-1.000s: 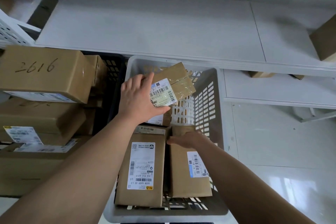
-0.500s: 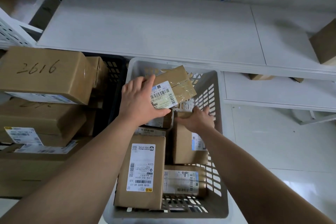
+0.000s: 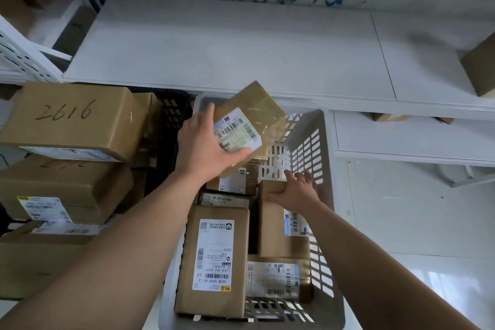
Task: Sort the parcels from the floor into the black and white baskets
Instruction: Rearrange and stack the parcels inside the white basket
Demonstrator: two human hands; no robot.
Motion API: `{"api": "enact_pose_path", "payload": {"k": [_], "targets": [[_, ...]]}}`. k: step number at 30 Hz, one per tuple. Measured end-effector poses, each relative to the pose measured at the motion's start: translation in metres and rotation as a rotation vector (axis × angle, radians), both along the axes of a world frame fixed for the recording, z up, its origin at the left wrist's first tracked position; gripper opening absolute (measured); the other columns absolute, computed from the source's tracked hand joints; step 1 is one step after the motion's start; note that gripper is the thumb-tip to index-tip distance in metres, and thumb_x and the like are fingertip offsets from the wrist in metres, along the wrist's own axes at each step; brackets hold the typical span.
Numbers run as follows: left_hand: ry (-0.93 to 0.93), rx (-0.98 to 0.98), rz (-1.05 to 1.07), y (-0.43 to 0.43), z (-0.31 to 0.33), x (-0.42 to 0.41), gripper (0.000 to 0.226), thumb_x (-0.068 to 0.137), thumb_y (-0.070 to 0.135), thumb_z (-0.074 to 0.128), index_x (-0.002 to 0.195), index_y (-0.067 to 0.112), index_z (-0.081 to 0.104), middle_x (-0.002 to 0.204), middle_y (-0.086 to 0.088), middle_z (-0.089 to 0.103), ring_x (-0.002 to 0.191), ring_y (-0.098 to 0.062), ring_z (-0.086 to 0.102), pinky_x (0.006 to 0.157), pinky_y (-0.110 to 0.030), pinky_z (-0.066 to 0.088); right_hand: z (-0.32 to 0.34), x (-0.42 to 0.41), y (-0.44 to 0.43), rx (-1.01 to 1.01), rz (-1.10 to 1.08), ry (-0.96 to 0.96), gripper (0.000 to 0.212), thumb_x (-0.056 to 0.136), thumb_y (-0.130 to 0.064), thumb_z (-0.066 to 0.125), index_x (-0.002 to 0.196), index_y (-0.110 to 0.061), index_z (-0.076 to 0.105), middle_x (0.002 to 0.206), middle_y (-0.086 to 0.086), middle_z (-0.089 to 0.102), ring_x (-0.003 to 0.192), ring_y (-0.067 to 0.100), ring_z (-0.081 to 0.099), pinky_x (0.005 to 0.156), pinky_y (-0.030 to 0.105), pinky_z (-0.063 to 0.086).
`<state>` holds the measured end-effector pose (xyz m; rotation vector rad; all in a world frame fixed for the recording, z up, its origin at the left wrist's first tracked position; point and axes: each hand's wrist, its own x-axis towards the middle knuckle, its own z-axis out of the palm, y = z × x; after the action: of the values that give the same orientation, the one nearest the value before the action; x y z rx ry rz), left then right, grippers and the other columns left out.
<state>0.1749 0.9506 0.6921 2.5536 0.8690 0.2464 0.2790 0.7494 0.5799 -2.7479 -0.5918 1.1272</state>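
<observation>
My left hand (image 3: 203, 146) grips a small taped brown parcel (image 3: 257, 112) with a white barcode label, holding it tilted above the far end of the white basket (image 3: 325, 222). Several labelled brown parcels lie in that basket, among them a long flat one (image 3: 214, 257). My right hand (image 3: 296, 190) rests with spread fingers on the top end of an upright parcel (image 3: 278, 225) by the basket's right wall. The black basket (image 3: 171, 112) stands to the left, mostly hidden by boxes.
Large cardboard boxes are stacked at the left, the top one (image 3: 75, 118) marked 2616. A white shelf (image 3: 241, 45) runs across behind the baskets, with a brown box (image 3: 480, 64) at its right end. Glossy white floor (image 3: 417, 222) lies to the right.
My right hand slid the upright parcel from the middle of the white basket toward its far right wall, uncovering a parcel beneath. My left hand kept the small parcel and raised it slightly.
</observation>
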Motion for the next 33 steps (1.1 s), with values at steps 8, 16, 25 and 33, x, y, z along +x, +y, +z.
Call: {"api": "enact_pose_path", "payload": {"k": [8, 16, 25, 33], "targets": [[-0.153, -0.053, 0.195, 0.007, 0.018, 0.006, 0.116, 0.055, 0.070, 0.077, 0.146, 0.014, 0.032, 0.141, -0.009, 0.043, 0.130, -0.027, 0.038, 0.109, -0.042, 0.030, 0.028, 0.011, 0.022, 0.301, 0.018, -0.135, 0.077, 0.090, -0.041, 0.064, 0.152, -0.017, 0.027, 0.156, 0.007, 0.031, 0.143, 0.026, 0.028, 0.117, 0.040, 0.027], [-0.210, 0.075, 0.268, 0.018, 0.035, -0.001, 0.115, 0.052, 0.072, 0.077, 0.142, 0.012, 0.038, 0.138, -0.010, 0.047, 0.125, -0.029, 0.041, 0.105, -0.043, 0.031, 0.033, 0.039, 0.074, 0.330, 0.103, -0.144, 0.100, 0.082, -0.020, 0.073, 0.156, -0.018, 0.006, 0.164, -0.001, 0.003, 0.149, 0.025, 0.014, 0.120, 0.042, 0.022], [-0.174, 0.091, 0.300, 0.029, 0.035, -0.002, 0.116, 0.052, 0.076, 0.074, 0.142, 0.015, 0.036, 0.140, -0.010, 0.044, 0.127, -0.029, 0.040, 0.107, -0.044, 0.030, 0.038, 0.064, 0.085, 0.323, 0.073, -0.100, 0.100, 0.065, -0.028, 0.080, 0.147, -0.015, 0.026, 0.138, 0.008, 0.030, 0.116, 0.028, 0.047, 0.088, 0.036, 0.052], [-0.170, 0.051, 0.331, 0.029, 0.039, -0.003, 0.116, 0.054, 0.073, 0.076, 0.144, 0.013, 0.034, 0.141, -0.011, 0.043, 0.128, -0.031, 0.039, 0.108, -0.045, 0.030, 0.095, 0.085, 0.038, 0.551, -0.298, 0.009, 0.060, 0.074, -0.027, 0.081, 0.123, -0.006, 0.052, 0.099, 0.001, 0.061, 0.092, 0.017, 0.059, 0.078, 0.025, 0.046]]}}
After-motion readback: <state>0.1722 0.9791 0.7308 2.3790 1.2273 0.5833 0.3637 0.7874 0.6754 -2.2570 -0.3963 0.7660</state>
